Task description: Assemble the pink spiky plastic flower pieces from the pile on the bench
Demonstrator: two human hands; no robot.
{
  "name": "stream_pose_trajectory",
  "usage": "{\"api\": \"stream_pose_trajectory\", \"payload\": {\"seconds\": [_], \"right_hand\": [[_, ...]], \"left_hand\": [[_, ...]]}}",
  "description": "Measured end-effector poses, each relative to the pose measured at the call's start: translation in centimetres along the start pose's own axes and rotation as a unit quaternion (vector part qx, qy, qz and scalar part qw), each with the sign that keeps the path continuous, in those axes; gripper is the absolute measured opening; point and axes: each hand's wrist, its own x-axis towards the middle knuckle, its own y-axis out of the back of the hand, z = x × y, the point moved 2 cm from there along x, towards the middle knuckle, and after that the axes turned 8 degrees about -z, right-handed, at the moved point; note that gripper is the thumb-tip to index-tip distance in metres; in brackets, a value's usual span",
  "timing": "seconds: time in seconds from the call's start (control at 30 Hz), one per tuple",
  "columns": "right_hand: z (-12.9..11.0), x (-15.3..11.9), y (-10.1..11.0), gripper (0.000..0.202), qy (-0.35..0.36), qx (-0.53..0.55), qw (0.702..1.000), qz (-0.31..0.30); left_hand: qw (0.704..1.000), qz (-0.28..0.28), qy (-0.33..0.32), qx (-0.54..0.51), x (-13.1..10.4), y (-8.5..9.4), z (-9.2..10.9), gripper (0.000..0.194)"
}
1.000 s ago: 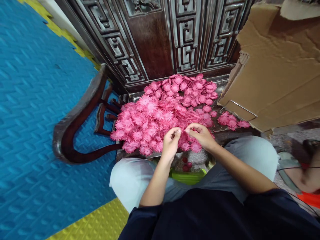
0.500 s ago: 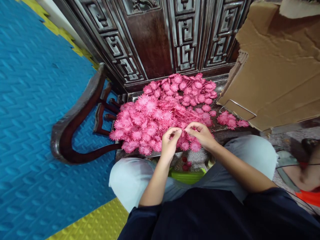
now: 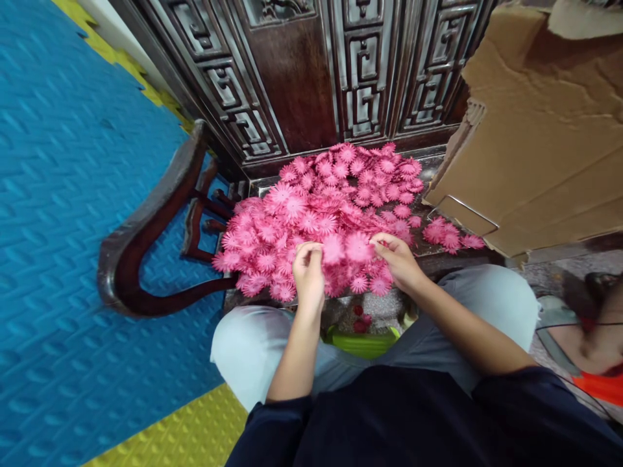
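A large heap of pink artificial flower pieces (image 3: 267,235) covers the dark wooden seat (image 3: 438,262) in front of my knees. My left hand (image 3: 308,272) pinches the edge of one pink flower piece (image 3: 333,249) between thumb and fingers. A second pink flower piece (image 3: 358,247) is pinched at its right edge by my right hand (image 3: 395,261). Both pieces are held side by side above the front of the heap and look slightly blurred. I cannot tell whether they touch each other.
A curved dark armrest (image 3: 146,259) stands at the left over blue foam mat (image 3: 53,227). Behind the heap rises a carved wooden back (image 3: 302,84). A torn cardboard box (image 3: 545,136) sits at the right. A green plastic object (image 3: 363,344) lies below, between my knees. Part of another person shows at the far right.
My hands have moved apart from a near-touching pinch, the left one farther leftward. Two flower pieces now show face-up between them.
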Motion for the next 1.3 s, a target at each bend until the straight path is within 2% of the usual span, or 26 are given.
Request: {"api": "stream_pose_trajectory", "payload": {"seconds": [0.07,0.13,0.2,0.23,0.3,0.33,0.43,0.5,0.6,0.7,0.73,0.77,0.83,0.9,0.97,1.03,1.13,1.3], "right_hand": [[-0.3,0.0,0.2,0.027,0.009,0.001,1.000,0.003],[-0.7,0.0,0.4,0.026,0.014,-0.004,1.000,0.008],[-0.9,0.0,0.4,0.024,0.012,-0.011,1.000,0.010],[-1.0,0.0,0.4,0.023,0.008,-0.012,1.000,0.008],[-0.8,0.0,0.3,0.021,-0.001,-0.005,1.000,0.004],[-0.7,0.0,0.3,0.020,-0.005,0.000,1.000,0.001],[-0.2,-0.1,0.2,0.019,-0.017,0.002,1.000,-0.011],[0.0,-0.1,0.3,0.019,-0.022,-0.008,1.000,-0.017],[0.2,0.0,0.2,0.018,-0.021,-0.016,0.999,-0.019],[0.3,0.1,-0.1,0.018,-0.021,-0.016,0.999,-0.024],[0.3,0.1,-0.3,0.018,-0.024,-0.016,0.999,-0.026],[0.3,0.1,-0.4,0.019,-0.027,-0.017,0.999,-0.028],[0.2,0.1,-0.5,0.022,-0.033,-0.019,0.999,-0.034],[0.0,0.0,-0.5,0.023,-0.028,-0.024,0.998,-0.042],[-0.3,-0.1,-0.5,0.023,-0.018,-0.032,0.998,-0.050],[-0.5,-0.3,-0.4,0.024,-0.011,-0.046,0.997,-0.062],[-0.8,-0.4,-0.4,0.025,-0.017,-0.064,0.994,-0.085],[-1.2,-0.3,-0.4,0.023,-0.029,-0.072,0.990,-0.119]], "left_hand": [[0.996,0.083,-0.025,0.022,0.7,1.7,0.4,0.013],[0.976,0.176,-0.080,0.106,1.4,3.7,0.9,0.014],[0.928,0.255,-0.132,0.236,2.1,5.6,1.3,0.016],[0.900,0.283,-0.137,0.301,2.4,6.5,1.3,0.019],[0.865,0.295,-0.102,0.394,3.0,7.6,0.9,0.026],[0.860,0.281,-0.078,0.419,3.3,7.9,0.5,0.029],[0.865,0.229,-0.035,0.446,3.9,8.0,-0.5,0.024],[0.867,0.217,-0.027,0.448,4.0,7.8,-0.7,0.017],[0.874,0.224,-0.034,0.430,3.7,7.2,-0.4,0.019],[0.871,0.253,-0.104,0.407,2.3,5.5,0.4,0.019],[0.874,0.241,-0.141,0.397,1.7,4.5,0.7,0.017],[0.885,0.201,-0.181,0.380,0.9,3.4,0.9,0.014],[0.915,0.040,-0.220,0.335,-0.5,0.7,1.1,0.012],[0.934,-0.091,-0.191,0.289,-1.9,-1.5,1.2,0.011],[0.948,-0.153,-0.146,0.238,-2.7,-2.7,1.2,0.014],[0.963,-0.168,-0.107,0.184,-2.9,-3.1,1.3,0.016],[0.978,-0.156,-0.071,0.120,-2.7,-2.7,1.3,0.015],[0.981,-0.183,-0.034,0.061,-2.1,-2.4,1.0,0.012]]}}
